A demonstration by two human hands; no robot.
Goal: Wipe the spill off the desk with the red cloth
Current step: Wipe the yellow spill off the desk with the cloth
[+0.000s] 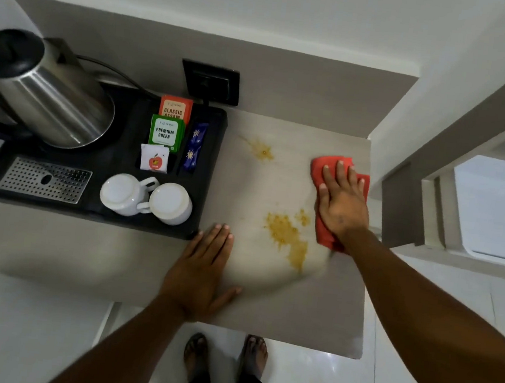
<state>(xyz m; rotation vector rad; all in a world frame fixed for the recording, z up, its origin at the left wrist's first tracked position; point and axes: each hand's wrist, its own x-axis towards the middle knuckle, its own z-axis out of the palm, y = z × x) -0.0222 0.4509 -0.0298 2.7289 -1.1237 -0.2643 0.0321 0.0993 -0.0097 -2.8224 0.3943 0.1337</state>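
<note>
A yellow-brown spill lies on the grey desk (264, 301) in two patches: a large patch (287, 235) near the middle right and a small splash (261, 151) farther back. The red cloth (320, 170) lies flat at the desk's right edge, just right of the large patch. My right hand (340, 200) presses down on the cloth with fingers spread. My left hand (202, 267) rests flat on the desk, left of the large patch, holding nothing.
A black tray (111, 217) fills the desk's left half, carrying a steel kettle (46, 91), two upturned white cups (147, 199), tea sachets (166, 129) and a metal drip grate (45, 180). A wall socket (211, 82) sits behind. The desk ends at the right by a wall.
</note>
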